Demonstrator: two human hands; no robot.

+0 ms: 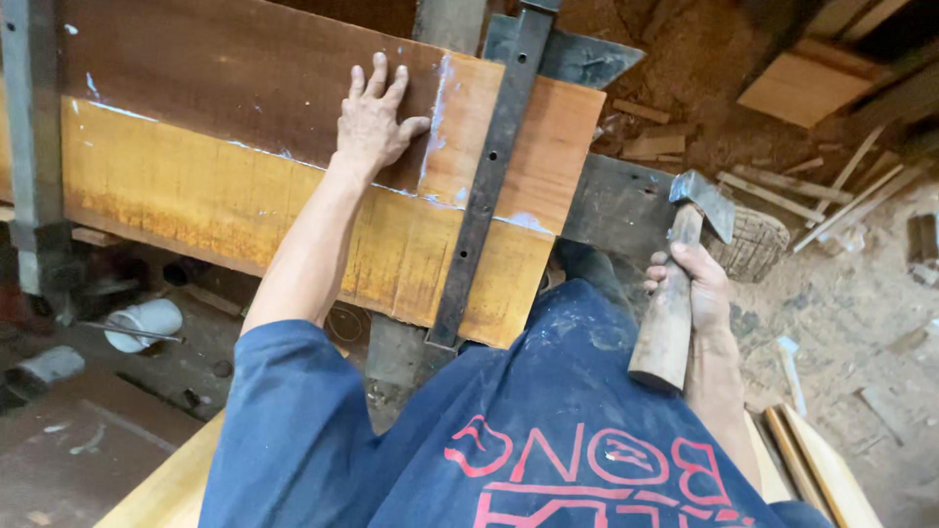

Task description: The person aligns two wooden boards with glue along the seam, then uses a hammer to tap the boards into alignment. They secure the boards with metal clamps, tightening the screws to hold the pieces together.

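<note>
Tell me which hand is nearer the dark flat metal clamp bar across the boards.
Left. The left hand lies flat on the dark board just beside the metal clamp bar; the right hand grips a wooden-handled hammer farther off.

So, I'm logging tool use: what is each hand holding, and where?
Right hand grips a hammer mid-handle. Left hand holds nothing, lying flat on the dark board.

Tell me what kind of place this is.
Most likely a woodworking shop. Wide boards lie edge to edge under a metal clamp bar, the right hand holds a wooden-handled hammer, the left hand rests flat on the darker board, and offcuts and sawdust litter the floor.
</note>
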